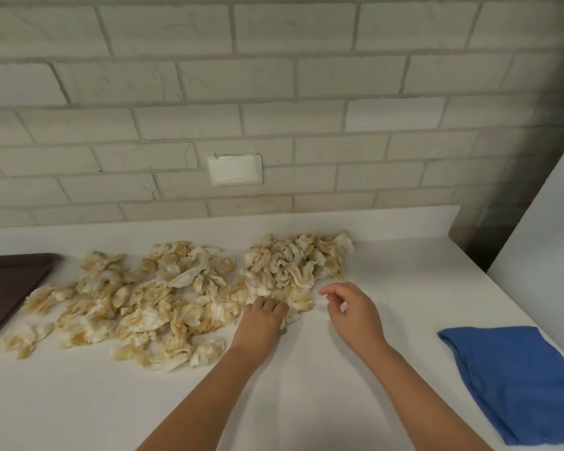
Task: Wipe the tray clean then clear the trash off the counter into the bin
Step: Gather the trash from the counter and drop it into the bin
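A wide heap of crumpled, brown-stained paper tissues (163, 297) is spread across the white counter (306, 385). A denser clump (293, 265) lies at the heap's right end. My left hand (261, 323) rests on the near edge of that clump, fingers curled into the tissues. My right hand (352, 310) hovers just right of the clump, fingers loosely curled and holding nothing. The dark brown tray (4, 288) sits at the far left, partly out of frame. A folded blue cloth (508, 382) lies on the counter at the right.
A pale brick-pattern wall (274, 92) runs behind the counter, with a white blank wall plate (235, 170). A white panel (547, 239) stands past the counter's right end. No bin is in view.
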